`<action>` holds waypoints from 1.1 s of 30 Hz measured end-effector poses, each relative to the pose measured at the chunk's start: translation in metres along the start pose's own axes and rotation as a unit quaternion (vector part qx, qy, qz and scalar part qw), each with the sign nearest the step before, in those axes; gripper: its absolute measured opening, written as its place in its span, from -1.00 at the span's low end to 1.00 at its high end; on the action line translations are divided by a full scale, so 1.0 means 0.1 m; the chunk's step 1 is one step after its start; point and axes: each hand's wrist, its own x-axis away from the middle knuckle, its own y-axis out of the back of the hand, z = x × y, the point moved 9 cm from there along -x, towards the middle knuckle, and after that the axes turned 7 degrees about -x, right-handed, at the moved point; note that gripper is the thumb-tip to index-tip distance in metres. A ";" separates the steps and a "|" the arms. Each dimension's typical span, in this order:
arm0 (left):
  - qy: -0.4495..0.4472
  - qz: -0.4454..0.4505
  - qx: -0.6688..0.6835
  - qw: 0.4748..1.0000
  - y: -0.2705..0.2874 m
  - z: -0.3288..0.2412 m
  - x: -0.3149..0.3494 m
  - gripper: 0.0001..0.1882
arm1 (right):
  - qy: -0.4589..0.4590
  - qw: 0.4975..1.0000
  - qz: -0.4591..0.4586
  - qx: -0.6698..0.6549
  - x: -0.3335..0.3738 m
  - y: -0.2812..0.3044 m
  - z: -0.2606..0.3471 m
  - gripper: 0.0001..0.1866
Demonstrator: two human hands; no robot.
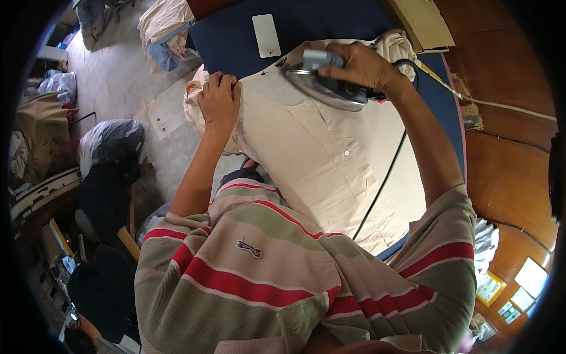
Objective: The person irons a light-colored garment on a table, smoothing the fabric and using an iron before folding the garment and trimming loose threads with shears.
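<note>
A cream button-front shirt (306, 147) lies spread over the dark blue ironing table (230, 38), its buttons running down the middle. My right hand (365, 68) is wrapped round the handle of a clothes iron (330, 88), whose metal soleplate rests on the upper part of the shirt. At the table's left edge my left hand (221, 100) lies on the bunched cream fabric, fingers bent over it; whether it pinches the cloth is hard to make out. A black cord (383, 183) crosses the shirt from near the iron towards my body.
A white card (266, 35) lies on the table's far side, beside a cardboard piece (421, 23) at the far right. A pale hose (489, 105) runs to the right across brown wooden panels. Piled garments (165, 32) and plastic-wrapped bundles (112, 141) stand on the left.
</note>
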 end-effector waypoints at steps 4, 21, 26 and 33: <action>-0.005 0.011 0.003 1.000 -0.03 -0.02 -0.13 -0.82 | 0.026 0.999 0.042 0.022 -0.15 -0.20 0.35 -0.53; -0.127 -0.084 0.229 0.961 -0.10 0.07 -0.99 -0.57 | 0.043 0.999 0.010 0.010 -0.24 -0.17 0.52 -0.51; 0.095 -0.059 0.329 0.938 -0.07 0.44 0.28 -0.72 | -0.005 1.000 -0.003 0.024 -0.38 -0.25 0.75 -0.50; 0.224 0.033 0.364 0.903 -0.41 0.42 0.49 -0.68 | -0.008 1.000 0.017 0.004 -0.44 -0.20 0.72 -0.51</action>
